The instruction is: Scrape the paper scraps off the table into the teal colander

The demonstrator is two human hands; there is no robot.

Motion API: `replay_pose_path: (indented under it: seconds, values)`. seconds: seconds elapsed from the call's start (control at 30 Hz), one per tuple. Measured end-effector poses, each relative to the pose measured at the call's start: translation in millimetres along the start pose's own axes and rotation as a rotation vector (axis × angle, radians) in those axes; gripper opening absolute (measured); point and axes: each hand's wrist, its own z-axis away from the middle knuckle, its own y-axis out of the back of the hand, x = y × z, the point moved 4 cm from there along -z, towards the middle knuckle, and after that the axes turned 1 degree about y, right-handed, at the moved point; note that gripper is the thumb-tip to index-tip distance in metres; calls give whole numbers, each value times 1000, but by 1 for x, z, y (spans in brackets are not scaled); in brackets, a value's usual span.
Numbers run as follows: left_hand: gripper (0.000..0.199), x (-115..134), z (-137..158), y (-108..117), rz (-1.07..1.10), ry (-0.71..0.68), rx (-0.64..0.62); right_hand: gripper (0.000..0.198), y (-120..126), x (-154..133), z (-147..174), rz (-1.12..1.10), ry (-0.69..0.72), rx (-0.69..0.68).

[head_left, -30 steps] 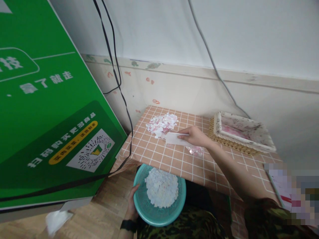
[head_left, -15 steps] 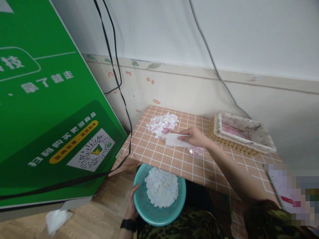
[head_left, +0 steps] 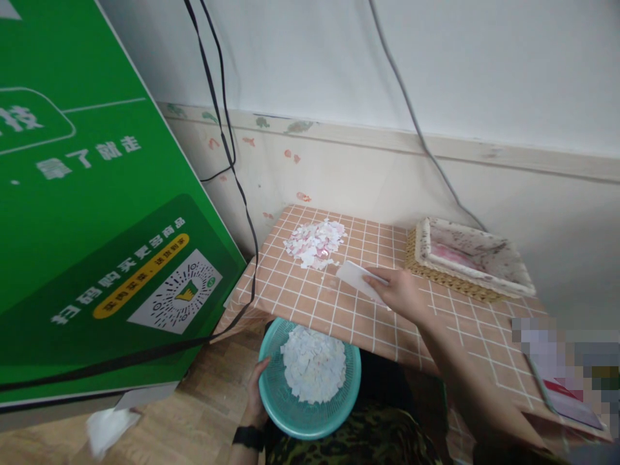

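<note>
My right hand [head_left: 398, 289] pinches a flat white card [head_left: 356, 276] above the table, its far end just right of a heap of torn white and pink paper scraps [head_left: 314, 242]. A few loose bits lie at the heap's near right edge. Below the table's front edge, my left hand [head_left: 256, 387] grips the left rim of a teal plastic colander [head_left: 310, 426], the fingers partly hidden beneath it. Inside the colander sits a mound of small white scraps [head_left: 314, 365].
A tan checked cloth covers the table [head_left: 300, 297]. At its back right stands a cloth-lined wicker basket [head_left: 484, 268] with something pink inside. A green printed panel [head_left: 121, 213] rises at the left, with black cables [head_left: 242, 187] hanging beside it. A white bag [head_left: 109, 429] lies on the floor.
My right hand has drawn the card rightward and towards me, away from the heap. The small pink scraps beneath my wrist no longer show there. My left hand and the colander have hardly moved.
</note>
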Motion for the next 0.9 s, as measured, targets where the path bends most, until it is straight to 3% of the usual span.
replay_pose_path:
  seconds: [0.27, 0.37, 0.5, 0.6, 0.73, 0.9]
  values:
    - [21, -3, -11, 10, 9, 0, -41, 26, -16, -20, 24, 140, 128, 25]
    - [18, -3, -9, 9, 3, -10, -18, 30, -29, -49, 35, 168, 208, 23]
    - [15, -2, -8, 8, 14, -14, 21, 42, -66, -99, 45, 200, 393, -98]
    - [18, -3, -6, 5, 19, 22, -8, 43, -81, -115, 41, 277, 389, -112]
    - [16, -2, -5, 6, 5, 20, 5, 42, -76, -94, 36, 369, 237, -45]
    - [17, -3, -11, 11, -1, -5, 18, 33, -49, -46, 46, 397, 64, 112]
